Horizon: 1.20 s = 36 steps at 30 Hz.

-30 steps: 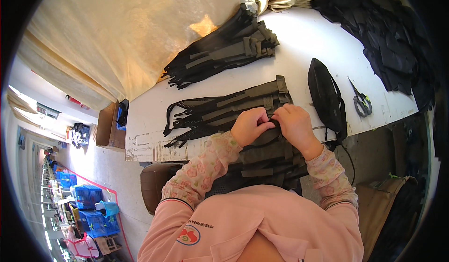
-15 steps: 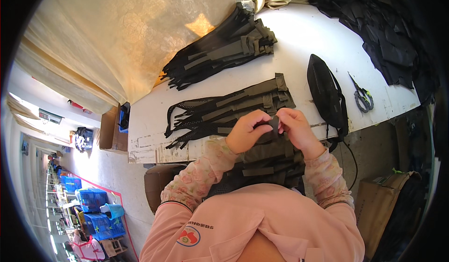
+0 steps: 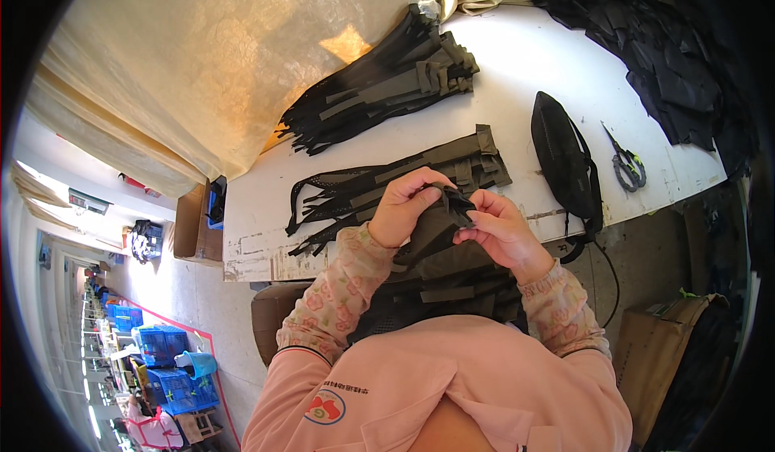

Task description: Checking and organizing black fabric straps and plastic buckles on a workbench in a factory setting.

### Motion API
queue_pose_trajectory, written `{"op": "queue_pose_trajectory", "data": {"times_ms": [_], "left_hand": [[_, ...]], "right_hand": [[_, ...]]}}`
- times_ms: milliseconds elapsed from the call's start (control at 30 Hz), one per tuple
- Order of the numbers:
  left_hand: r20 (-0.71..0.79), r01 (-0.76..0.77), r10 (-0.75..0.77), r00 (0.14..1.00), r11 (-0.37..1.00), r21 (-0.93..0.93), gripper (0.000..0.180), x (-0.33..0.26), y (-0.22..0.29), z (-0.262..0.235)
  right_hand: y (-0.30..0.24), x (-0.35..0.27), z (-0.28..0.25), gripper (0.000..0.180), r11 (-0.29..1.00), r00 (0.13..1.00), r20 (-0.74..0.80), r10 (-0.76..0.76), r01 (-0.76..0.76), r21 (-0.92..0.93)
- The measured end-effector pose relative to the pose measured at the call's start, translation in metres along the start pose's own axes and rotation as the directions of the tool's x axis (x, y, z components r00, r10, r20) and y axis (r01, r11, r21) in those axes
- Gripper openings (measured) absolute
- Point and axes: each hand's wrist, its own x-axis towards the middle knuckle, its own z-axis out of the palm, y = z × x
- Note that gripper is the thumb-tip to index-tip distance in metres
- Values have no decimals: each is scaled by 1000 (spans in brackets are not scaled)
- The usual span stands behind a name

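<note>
Between my two hands is a folded dark fabric strap (image 3: pixel 457 207), raised over the table's front edge. My left hand (image 3: pixel 404 207) pinches its upper left end between thumb and fingers. The fingers of my right hand (image 3: pixel 506 232) are closed on its right side. More dark straps (image 3: pixel 452 290) lie in a heap below my hands, against my body. Just beyond, on the table, lies a bundle of black mesh and olive-black straps (image 3: pixel 387 171), partly hidden by my left hand.
A second strap bundle (image 3: pixel 395 81) lies farther back on the white table (image 3: pixel 517 56). To the right are a black pouch (image 3: pixel 561 157), scissors (image 3: pixel 623 161) and a dark fabric pile (image 3: pixel 662 56). Cardboard boxes (image 3: pixel 662 355) stand at the lower right and by the table's left side.
Both hands have turned the strap; its end now points up and folds over. My left hand has shifted left and slightly up, and my right hand has come slightly lower.
</note>
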Motion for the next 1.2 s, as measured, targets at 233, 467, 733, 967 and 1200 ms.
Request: {"op": "queue_pose_trajectory", "data": {"times_ms": [233, 467, 733, 967, 1200], "left_hand": [[138, 157, -210, 968, 933, 323, 28, -4, -3, -1], [-9, 367, -368, 930, 924, 103, 20, -2, -12, 6], [20, 434, -433, 901, 901, -24, 30, -3, -6, 11], [358, 264, -452, 817, 846, 464, 46, -39, -33, -20], [263, -13, -707, 656, 339, 941, 50, -76, -47, -58]], "right_hand": [[3, 2, -4, 9, 369, 860, 28, -509, 248, -896], [-3, -3, 1, 9, 519, 921, -11, -390, 210, -828], [-9, -1, -4, 13, 705, 957, -86, -278, 142, -695], [-41, -33, -20, 31, 619, 982, -149, -119, -44, -784], [23, -69, -82, 35, -17, 963, -209, -172, -215, -976]]}}
